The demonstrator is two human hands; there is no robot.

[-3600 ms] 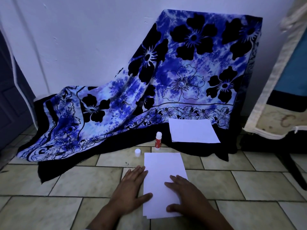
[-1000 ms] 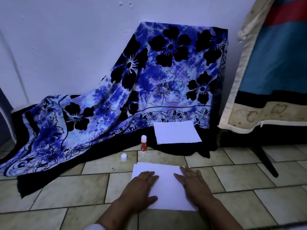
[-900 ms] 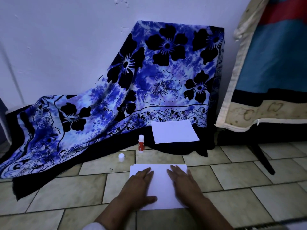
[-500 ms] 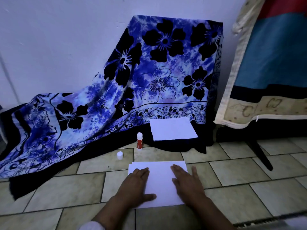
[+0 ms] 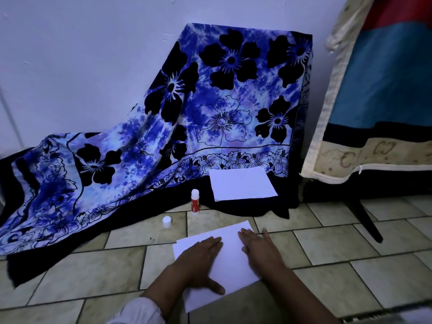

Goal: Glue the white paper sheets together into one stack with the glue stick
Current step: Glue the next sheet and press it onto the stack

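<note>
Head view, looking down at a tiled floor (image 5: 327, 249). I see both hands flat, palms down, fingers stretched out, gripping nothing: left hand (image 5: 198, 260) pressed on the near-left part of the white paper stack (image 5: 230, 260), thumb splayed toward the near edge; right hand (image 5: 259, 247) on the stack's right side w/ fingertips close to the far-right corner. Stack lies on the tiles at near centre, turned at an angle so its far edge climbs toward the right; at the far-left corner a second sheet edge peeks out a bit, so layers aren't perfectly flush. Paper looks plain white, no marks I can make out, light is dim/bluish. Glue stick (image 5: 195, 201) stands upright farther back, red body w/ white top, uncapped, at the edge of the dark cloth border; its white cap (image 5: 167, 221) sits on the tile to the near-left of it, apart. Right of the glue stick, more white sheets (image 5: 242, 183) lie on the blue floral cloth (image 5: 210, 108), well apart from the hands. White sleeve (image 5: 138, 312) shows at the left wrist.
</note>
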